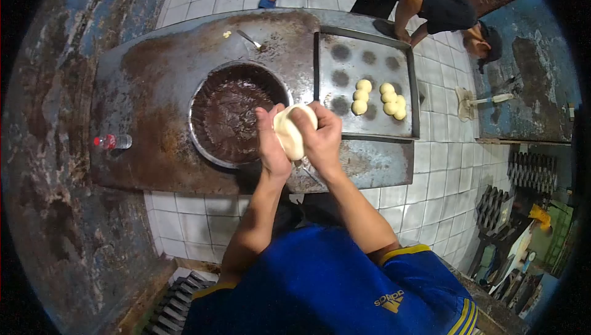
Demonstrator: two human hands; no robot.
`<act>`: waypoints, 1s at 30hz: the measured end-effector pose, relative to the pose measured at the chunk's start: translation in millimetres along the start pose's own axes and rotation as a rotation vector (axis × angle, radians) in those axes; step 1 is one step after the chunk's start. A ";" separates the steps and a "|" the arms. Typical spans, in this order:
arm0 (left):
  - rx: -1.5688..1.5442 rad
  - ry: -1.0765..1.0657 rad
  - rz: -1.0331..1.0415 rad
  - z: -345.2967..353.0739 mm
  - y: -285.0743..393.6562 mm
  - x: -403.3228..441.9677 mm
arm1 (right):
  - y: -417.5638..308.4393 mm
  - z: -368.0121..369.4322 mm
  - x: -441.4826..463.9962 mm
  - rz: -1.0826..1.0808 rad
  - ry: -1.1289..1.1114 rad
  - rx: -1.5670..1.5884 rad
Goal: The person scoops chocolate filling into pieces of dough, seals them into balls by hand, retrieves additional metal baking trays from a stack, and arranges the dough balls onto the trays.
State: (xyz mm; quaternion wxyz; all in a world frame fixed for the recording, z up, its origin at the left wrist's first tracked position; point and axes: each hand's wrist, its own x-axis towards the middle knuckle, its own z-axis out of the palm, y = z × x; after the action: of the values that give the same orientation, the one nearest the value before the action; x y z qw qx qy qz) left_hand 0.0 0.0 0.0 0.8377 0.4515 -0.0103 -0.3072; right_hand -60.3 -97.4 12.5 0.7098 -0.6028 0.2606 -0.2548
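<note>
Between my two hands is a pale piece of dough [288, 133], held above the right rim of a large metal bowl [192, 127]. My left hand [271, 144] presses it from the left, fingers closed against it. On the other side my right hand [322, 135] grips it with the thumb laid over the top. Dark brown filling [231, 110] covers the inside of the bowl. To the right, a metal tray [363, 127] carries several round dough balls [360, 97] in two clusters.
A spatula-like tool [249, 39] lies behind the bowl on the worn table [148, 107]. A small bottle with a red label [114, 142] lies at the table's left. Across the table, a person in dark clothes [440, 3] bends with hands near the tray's far corner.
</note>
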 end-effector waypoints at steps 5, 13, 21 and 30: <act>0.239 -0.184 0.127 -29.3 31.0 -16.7 | -36.7 25.4 -11.2 0.067 -0.111 0.061; 0.269 -0.247 0.234 -52.2 33.4 -15.8 | -84.1 24.9 -23.7 0.290 -0.553 -0.099; 0.799 -0.380 0.388 -131.1 -30.9 -47.8 | -0.6 6.5 -25.8 0.348 -0.463 -0.483; 0.114 0.190 -0.348 -157.5 25.1 -44.5 | 255.8 -99.8 -132.0 0.175 -0.465 -1.532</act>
State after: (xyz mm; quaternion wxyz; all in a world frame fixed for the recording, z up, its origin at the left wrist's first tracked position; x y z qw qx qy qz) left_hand 23.0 151.6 -62.6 0.7423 0.5200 0.1295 -0.4023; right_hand -212.7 -43.7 -245.7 0.1528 -0.9372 0.2546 0.1832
